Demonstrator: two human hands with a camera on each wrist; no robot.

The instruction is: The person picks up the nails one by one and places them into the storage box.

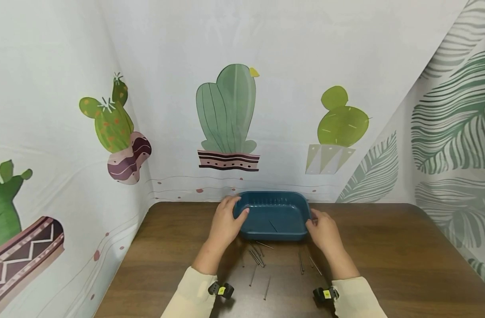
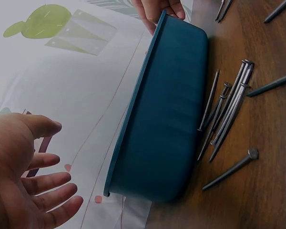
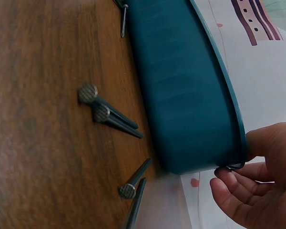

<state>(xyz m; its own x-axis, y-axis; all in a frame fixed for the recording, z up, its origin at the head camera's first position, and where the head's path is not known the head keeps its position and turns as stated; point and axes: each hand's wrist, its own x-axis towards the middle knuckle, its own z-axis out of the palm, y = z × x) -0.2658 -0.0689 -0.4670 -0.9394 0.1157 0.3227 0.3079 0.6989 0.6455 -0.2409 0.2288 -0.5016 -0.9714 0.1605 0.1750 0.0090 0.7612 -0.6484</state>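
A dark teal plastic tray (image 1: 274, 236) sits at the back of the wooden table, with one thin dark nail-like piece (image 1: 273, 225) visible inside. My left hand (image 1: 228, 221) is at the tray's left end; in the left wrist view its fingers (image 2: 52, 195) are spread and apart from the tray wall (image 2: 157, 114). At the other end, my right hand (image 1: 323, 227) pinches the rim, thumb on one side and fingertips beneath it, as the right wrist view shows. Several metal nails (image 2: 231, 107) lie in front of the tray, some bunched together.
More loose nails (image 1: 301, 263) lie toward the right, close to my right forearm. Behind the wooden table (image 1: 163, 256) hangs a white cloth (image 1: 286, 110) printed with cacti and leaves. The tray stands near the table's back edge.
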